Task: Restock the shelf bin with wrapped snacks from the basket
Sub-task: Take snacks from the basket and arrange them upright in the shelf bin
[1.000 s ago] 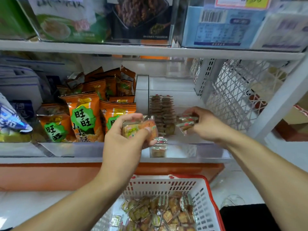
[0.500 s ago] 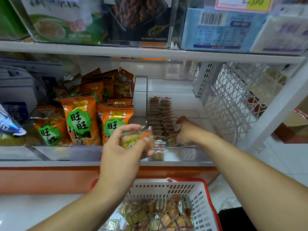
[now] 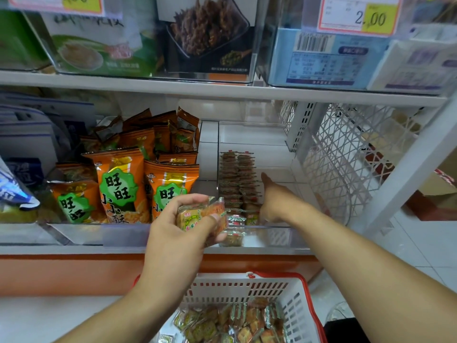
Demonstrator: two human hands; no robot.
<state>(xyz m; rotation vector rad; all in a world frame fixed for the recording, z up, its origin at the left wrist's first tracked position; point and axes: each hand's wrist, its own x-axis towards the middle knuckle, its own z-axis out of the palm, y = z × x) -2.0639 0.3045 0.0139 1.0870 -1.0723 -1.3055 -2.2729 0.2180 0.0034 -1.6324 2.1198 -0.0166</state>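
left hand [image 3: 178, 233]: up in front of the shelf edge, fingers and thumb curled round a small stack of wrapped snacks [image 3: 201, 215], yellow-green label facing the camera

right hand [image 3: 277, 201]: reaching down into the clear shelf bin [image 3: 279, 235], just right of the snack rows. One finger sticks up and back; the rest are hidden behind the wrist, so honestly can't tell if it's grasping anything or let go

snack rows [image 3: 238, 180]: two neat columns of the same little packs standing on edge in the bin, running from the back toward the front, with a couple of loose ones lying right at the front wall

basket [image 3: 294, 305]: white slotted plastic with a red rim, sitting below the shelf, with a jumbled pile of the wrapped squares inside

orange bags [image 3: 118, 186]: the next bin to the left is packed with orange snack bags with green badges, upright, a few flopped over at the back

upper shelf [image 3: 222, 91]: clear bins of boxed stuff sit on it, and a price tag [image 3: 358, 14] reads 2.00

side panel [image 3: 346, 154]: white lattice mesh on the right of the shelf
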